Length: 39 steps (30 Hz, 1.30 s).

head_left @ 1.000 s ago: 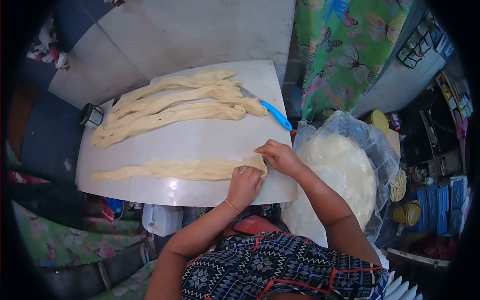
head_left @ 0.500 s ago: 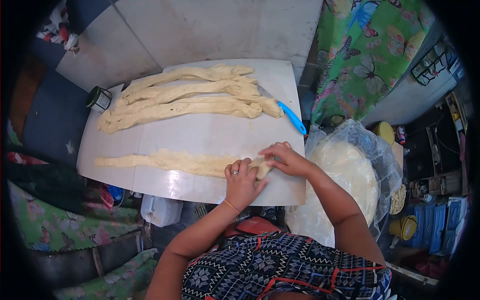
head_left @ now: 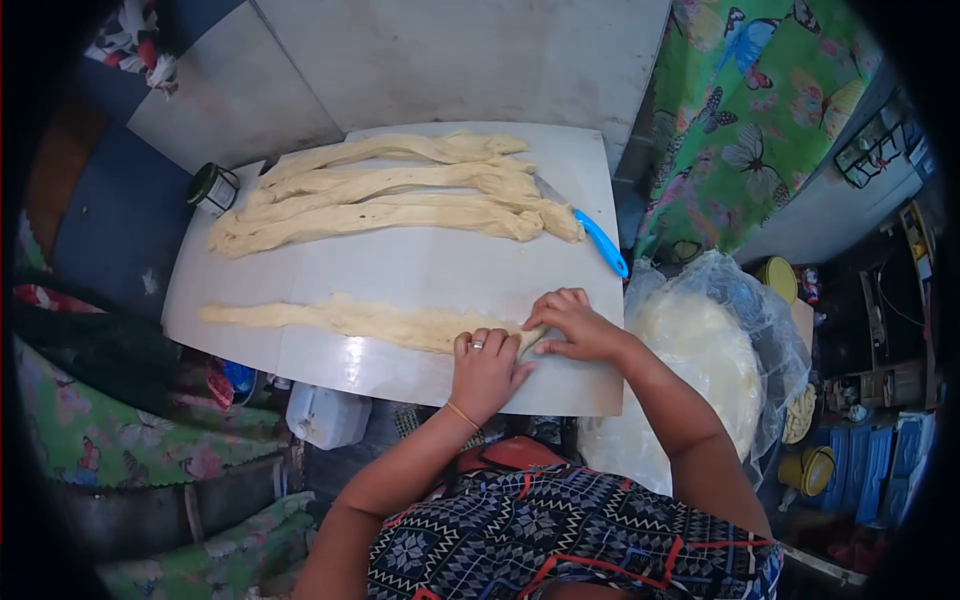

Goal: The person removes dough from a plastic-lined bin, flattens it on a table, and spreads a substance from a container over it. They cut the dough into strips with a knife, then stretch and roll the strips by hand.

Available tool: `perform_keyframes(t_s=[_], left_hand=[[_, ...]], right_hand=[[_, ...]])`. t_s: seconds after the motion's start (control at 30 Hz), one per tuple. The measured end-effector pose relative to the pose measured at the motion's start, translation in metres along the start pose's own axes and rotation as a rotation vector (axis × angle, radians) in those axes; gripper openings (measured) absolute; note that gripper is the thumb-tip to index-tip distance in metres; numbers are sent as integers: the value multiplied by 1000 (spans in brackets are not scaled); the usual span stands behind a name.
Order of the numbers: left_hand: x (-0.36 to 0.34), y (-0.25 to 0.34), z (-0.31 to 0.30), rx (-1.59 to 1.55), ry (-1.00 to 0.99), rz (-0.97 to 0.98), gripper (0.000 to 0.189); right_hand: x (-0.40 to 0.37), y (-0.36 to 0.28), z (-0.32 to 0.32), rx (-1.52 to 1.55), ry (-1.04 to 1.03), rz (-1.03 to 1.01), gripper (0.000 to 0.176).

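Observation:
A long flattened strip of dough (head_left: 385, 325) lies across the front of the white board. My left hand (head_left: 487, 368), with a ring on one finger, has its fingers curled over the strip's right end. Close beside it, my right hand (head_left: 578, 325) pinches the tip of that same end between thumb and fingers. The dough's end is folded there and partly covered by both hands. Farther back, several long dough ropes (head_left: 390, 215) lie side by side. A knife with a blue handle (head_left: 602, 245) rests at their right ends, its blade partly under the dough.
The white board (head_left: 480, 270) ends at a wall behind. A dark-lidded jar (head_left: 212, 188) stands at its left corner. Right of the board is a big mass of dough under clear plastic (head_left: 695, 360). A whitish plastic container (head_left: 325, 415) sits below the front edge.
My right hand has come down lower onto the dough's end, and that end now looks flatter and more covered. My left hand stays nearly in place. The whole view has shifted slightly.

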State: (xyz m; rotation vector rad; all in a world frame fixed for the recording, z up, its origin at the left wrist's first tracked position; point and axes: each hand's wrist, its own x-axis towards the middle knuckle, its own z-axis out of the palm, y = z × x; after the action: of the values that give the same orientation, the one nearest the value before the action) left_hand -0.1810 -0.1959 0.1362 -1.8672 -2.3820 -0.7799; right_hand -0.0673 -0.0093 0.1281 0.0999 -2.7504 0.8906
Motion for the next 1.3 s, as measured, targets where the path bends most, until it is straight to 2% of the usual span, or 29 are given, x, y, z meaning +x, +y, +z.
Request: perform_keyframes(t_s=[0.03,0.07,0.1,0.13,0.17,0.27,0.3,0.33,0.37,0.4,0.47,0.5,0.57,0.6,0.67,0.7,0.73,0.77,0.83,0.9,0.93,1.0,1.07,1.13,1.2,1.27,1.3], left_hand=[[0,-3,-1,52,0,-16,20],[0,-5,-1,103,2,-31,23],[3,-9,-2,101,0,-31,23],[7,-12,-3,123,83,-124,24],[8,-14,-3,144,165,-217,25],[11,-22,3,82,205,-129,23],[8,-22,3,84,205,-124,23],[4,-15,-5,61,95,-53,22],[0,-12,-10,38,-19,19,22],[-3,-15,-10,38,-26,26,22],[-9,-21,-8,136,72,-44,18],[-10,-25,-6,128,65,-40,18],[-4,-32,-8,73,199,-272,23],[-4,-34,-5,72,203,-270,23],[-2,-42,-5,-64,219,-219,26],[-4,-42,-8,-59,222,-221,26],[-6,-36,-16,2,130,-118,25],[-8,-33,-21,62,37,-13,24],[-13,-42,-20,109,74,-62,26],[-15,-47,-18,148,112,-118,29],[-11,-48,-19,172,179,-194,30],[-6,-54,-17,201,262,-268,31],[-8,-63,-12,47,209,-130,23],[-14,-56,-24,56,157,-109,21],[-17,-55,-29,58,96,-87,18],[-18,-64,-31,39,84,-250,21],[-17,-65,-31,57,183,-274,25]], right_hand=[[2,-1,-2,-39,-61,88,21],[7,0,2,-39,-62,87,21],[15,1,11,-184,27,153,20],[22,1,18,-329,117,221,20],[28,0,21,-330,116,227,20],[38,-2,24,-235,202,291,20],[35,-4,23,-75,145,121,20],[31,-3,21,86,84,-50,21],[26,-1,18,-11,68,-110,22],[28,-1,20,-10,75,-103,22],[33,-2,22,-282,102,168,23],[40,1,24,-282,101,179,23],[59,8,26,-430,325,379,24],[59,8,25,-434,327,377,24],[65,-3,20,-82,255,171,24],[61,-13,19,-14,133,16,26],[56,-16,25,-59,19,-66,27],[50,-13,30,-105,16,-57,27],[51,-11,32,-150,9,-48,27],[65,-5,27,-439,48,335,26],[68,-3,29,-437,39,340,26],[81,5,30,-382,318,250,26],[79,-8,29,-262,283,162,28],[68,-16,33,-159,-65,-86,27],[66,-14,31,-176,-87,-25,28],[75,-9,23,-251,-63,258,31],[77,-4,28,-312,108,278,34]])
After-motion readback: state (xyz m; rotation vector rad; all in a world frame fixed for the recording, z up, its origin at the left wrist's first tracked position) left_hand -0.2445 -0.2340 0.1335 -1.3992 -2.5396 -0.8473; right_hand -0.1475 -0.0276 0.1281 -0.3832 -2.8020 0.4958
